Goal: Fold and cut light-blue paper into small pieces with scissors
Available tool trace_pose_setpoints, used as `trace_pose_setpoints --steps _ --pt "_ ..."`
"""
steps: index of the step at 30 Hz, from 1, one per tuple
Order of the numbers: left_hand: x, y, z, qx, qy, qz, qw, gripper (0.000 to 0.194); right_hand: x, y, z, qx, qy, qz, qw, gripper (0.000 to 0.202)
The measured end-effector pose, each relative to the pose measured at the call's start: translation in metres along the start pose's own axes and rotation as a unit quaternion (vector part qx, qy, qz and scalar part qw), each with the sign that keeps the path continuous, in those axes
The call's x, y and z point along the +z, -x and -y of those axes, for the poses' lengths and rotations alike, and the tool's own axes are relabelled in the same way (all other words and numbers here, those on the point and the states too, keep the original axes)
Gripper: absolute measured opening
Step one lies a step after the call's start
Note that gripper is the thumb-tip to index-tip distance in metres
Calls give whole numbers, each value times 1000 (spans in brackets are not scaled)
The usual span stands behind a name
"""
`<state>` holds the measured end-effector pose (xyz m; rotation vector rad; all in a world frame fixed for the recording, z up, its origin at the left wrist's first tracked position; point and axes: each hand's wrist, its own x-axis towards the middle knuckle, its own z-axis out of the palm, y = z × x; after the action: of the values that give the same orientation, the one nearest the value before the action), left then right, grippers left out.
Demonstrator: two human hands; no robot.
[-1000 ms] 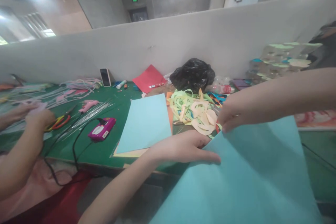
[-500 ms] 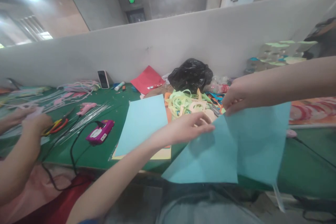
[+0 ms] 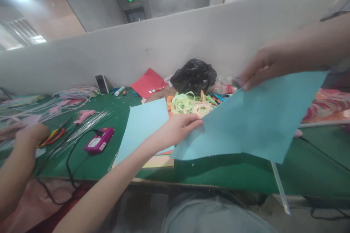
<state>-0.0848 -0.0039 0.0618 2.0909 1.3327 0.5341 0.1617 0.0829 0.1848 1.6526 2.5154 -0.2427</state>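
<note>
A sheet of light-blue paper point(image 3: 257, 120) is held up over the green table, slightly bent, its lower edge above the tabletop. My left hand point(image 3: 186, 127) pinches its left side between thumb and fingers. At the upper edge, my right hand point(image 3: 261, 67) grips the same sheet, a little blurred by motion. Left of the sheet lies a stack of coloured paper with another blue sheet point(image 3: 144, 123) on top; my left forearm crosses its lower corner. Behind the held sheet is a heap of curled paper strips point(image 3: 183, 102), partly hidden.
A black plastic bag point(image 3: 194, 75) and red paper point(image 3: 149, 83) lie by the partition. A purple box with a cable point(image 3: 98, 140), pink glue gun point(image 3: 84, 115) and scissors point(image 3: 56, 136) lie leftward, beside a co-worker's hands point(image 3: 31, 133). A pale strip point(image 3: 281, 189) overhangs the table's front edge.
The blue sheet has risen and swung up to the right with my right hand. My left hand has moved left and now pinches the sheet's left side.
</note>
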Motion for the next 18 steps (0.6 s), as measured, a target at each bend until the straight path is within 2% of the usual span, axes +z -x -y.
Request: trace_pose_setpoints --steps 1,3,6,7,10,14,16,18 --pt "-1 7 6 -14 -2 -6 1000 38 -5 4 -5 13 -2 18 1000 19" --pt "-5 20 18 -39 -8 -25 999 40 -11 12 -15 -33 -59 16 998 27" --pt "-13 32 28 -70 -7 -51 996 44 -14 13 -30 -62 -63 -17 996 63" --pt "-16 34 30 -75 -2 -50 996 44 -14 9 -34 -67 -64 -19 996 65" --pt "-26 33 32 -87 21 -28 996 43 -13 -15 -42 -73 -91 -5 993 46" --pt "-29 27 40 -122 63 -28 990 41 -6 -54 -52 13 -66 8 998 62" --pt "-27 27 46 -136 73 -31 988 41 1 -70 -55 14 -44 -10 999 61" --pt "-24 28 53 -145 71 -32 986 42 9 -82 -56 -13 -39 -66 997 62"
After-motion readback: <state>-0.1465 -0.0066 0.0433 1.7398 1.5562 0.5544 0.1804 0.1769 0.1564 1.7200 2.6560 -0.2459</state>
